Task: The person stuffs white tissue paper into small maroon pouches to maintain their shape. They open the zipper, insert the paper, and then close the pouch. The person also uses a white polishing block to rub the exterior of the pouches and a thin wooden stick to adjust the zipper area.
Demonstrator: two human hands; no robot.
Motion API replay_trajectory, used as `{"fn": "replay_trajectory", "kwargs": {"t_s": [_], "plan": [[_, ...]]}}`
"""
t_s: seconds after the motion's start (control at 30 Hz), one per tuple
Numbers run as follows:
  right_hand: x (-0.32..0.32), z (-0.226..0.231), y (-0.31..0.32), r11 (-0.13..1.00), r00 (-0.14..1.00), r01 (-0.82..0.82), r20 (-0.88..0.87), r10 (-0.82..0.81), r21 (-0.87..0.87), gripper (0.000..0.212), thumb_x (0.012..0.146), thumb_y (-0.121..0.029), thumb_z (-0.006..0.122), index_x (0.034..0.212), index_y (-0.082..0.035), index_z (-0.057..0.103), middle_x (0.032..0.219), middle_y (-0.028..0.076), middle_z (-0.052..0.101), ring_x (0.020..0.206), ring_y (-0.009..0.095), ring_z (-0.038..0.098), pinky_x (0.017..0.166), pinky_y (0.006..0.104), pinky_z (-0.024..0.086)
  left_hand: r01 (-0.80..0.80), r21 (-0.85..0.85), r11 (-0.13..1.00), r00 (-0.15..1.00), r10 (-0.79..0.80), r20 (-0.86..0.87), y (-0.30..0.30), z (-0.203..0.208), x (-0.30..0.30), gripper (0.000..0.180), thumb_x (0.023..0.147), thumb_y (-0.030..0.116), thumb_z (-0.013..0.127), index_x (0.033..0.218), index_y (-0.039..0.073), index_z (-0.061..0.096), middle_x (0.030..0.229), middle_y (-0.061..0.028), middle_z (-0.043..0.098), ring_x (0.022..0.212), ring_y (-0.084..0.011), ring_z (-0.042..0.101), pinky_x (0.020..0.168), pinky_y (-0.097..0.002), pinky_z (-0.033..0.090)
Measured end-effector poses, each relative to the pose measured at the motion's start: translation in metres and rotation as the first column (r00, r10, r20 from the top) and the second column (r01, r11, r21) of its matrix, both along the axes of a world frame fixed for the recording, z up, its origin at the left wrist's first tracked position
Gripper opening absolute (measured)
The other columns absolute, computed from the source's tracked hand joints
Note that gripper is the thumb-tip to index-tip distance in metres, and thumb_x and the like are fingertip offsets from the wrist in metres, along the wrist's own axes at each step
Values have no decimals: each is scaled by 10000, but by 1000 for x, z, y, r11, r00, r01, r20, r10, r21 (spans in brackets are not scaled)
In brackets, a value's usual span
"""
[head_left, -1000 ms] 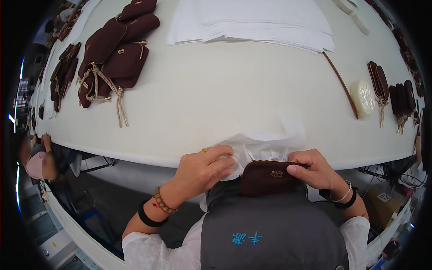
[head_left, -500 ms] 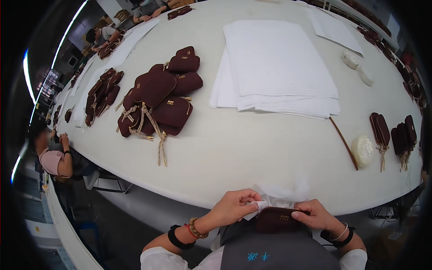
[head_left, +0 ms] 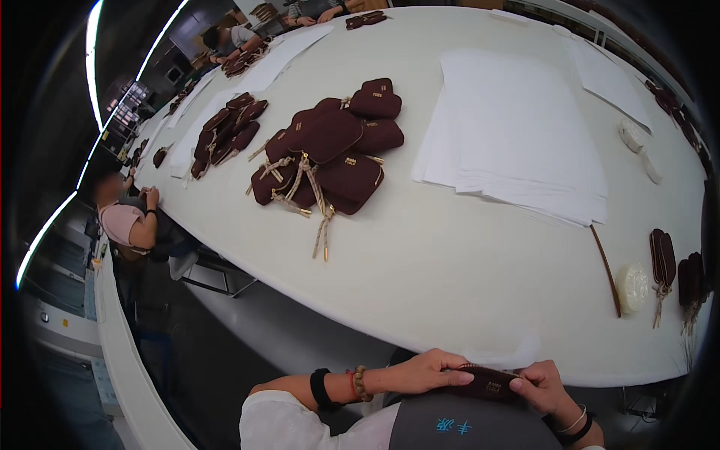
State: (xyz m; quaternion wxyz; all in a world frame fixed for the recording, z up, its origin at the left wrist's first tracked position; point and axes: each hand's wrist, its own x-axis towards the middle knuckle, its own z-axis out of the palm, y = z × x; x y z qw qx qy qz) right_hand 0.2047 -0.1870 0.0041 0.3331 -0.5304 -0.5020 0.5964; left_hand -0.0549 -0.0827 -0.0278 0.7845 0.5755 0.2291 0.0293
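A small dark-maroon zip purse (head_left: 487, 385) is held level at the near table edge, in front of my grey apron. My left hand (head_left: 429, 372) grips its left end, thumb on the front face and fingers behind. At the right end my right hand (head_left: 543, 384) pinches it, thumb also in front. The zip edge points up, and gold lettering shows on the front. Just beyond the purse lies a whitish, see-through wrapping (head_left: 517, 354), partly hidden by it. The purse's inside is out of sight.
A heap of maroon purses (head_left: 326, 142) with beige cord pulls lies ahead left, a second pile (head_left: 225, 135) beyond. Stacked white sheets (head_left: 517, 127) lie ahead; a brown stick (head_left: 606, 274), a cream disc (head_left: 632, 288) and more purses (head_left: 662, 259) are at right. Co-workers sit along the left edge.
My left hand has left the white material it was pinching and now grips the purse's left end. The view has swung, so the table's contents appear farther right.
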Motion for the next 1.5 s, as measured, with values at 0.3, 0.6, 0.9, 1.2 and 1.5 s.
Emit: {"fn": "replay_trajectory", "kwargs": {"t_s": [0.3, 0.6, 0.9, 1.2, 1.5], "plan": [[5, -3, 29, 999, 996, 21, 93, -18, -40, 382, 948, -236, 601, 674, 17, 516, 556, 10, 408, 562, 67, 351, 490, 270, 318, -239, 625, 744, 965, 256, 63, 14, 11, 7, 200, 831, 207, 719, 978, 72, 708, 1113, -80, 632, 766, -188, 580, 688, -273, 478], [-2, -1, 22, 973, 981, -42, 195, -3, 226, 212, 807, -123, 747, 1000, -64, 682, 990, 77, 610, 641, 128, 521, 579, 282, 453, -171, 574, 801, 983, 178, 44, 8, 6, 8, 151, 854, 169, 694, 948, 90, 606, 1032, -20, 628, 954, -203, 525, 960, -337, 294], [-2, -9, 24, 975, 978, -191, -59, 198, 110, 545, 762, -130, 780, 1266, -103, 575, 1258, 129, 588, 873, 251, 660, 766, 302, 523, -332, 182, 925, 941, 312, 132, -5, -2, 10, 136, 924, 80, 615, 1011, 6, 541, 971, -44, 525, 839, -89, 553, 804, -246, 466], [5, -3, 22, 957, 945, -285, 153, 290, -56, 322, 781, -165, 772, 1067, -91, 642, 1011, 89, 651, 639, 214, 594, 581, 325, 456, -63, 639, 767, 998, 49, 40, 21, 6, 23, 194, 892, 270, 670, 947, 88, 634, 803, -22, 610, 778, -191, 525, 825, -342, 374], [-1, 3, 30, 932, 953, -233, 257, 161, 279, 572, 712, -161, 817, 1224, -72, 579, 1275, 149, 562, 1134, 331, 565, 942, 394, 465, -248, 753, 610, 966, 98, 238, 8, -9, 30, 349, 818, 279, 730, 1082, 108, 580, 1221, -100, 571, 1077, -253, 545, 937, -390, 360]]}}
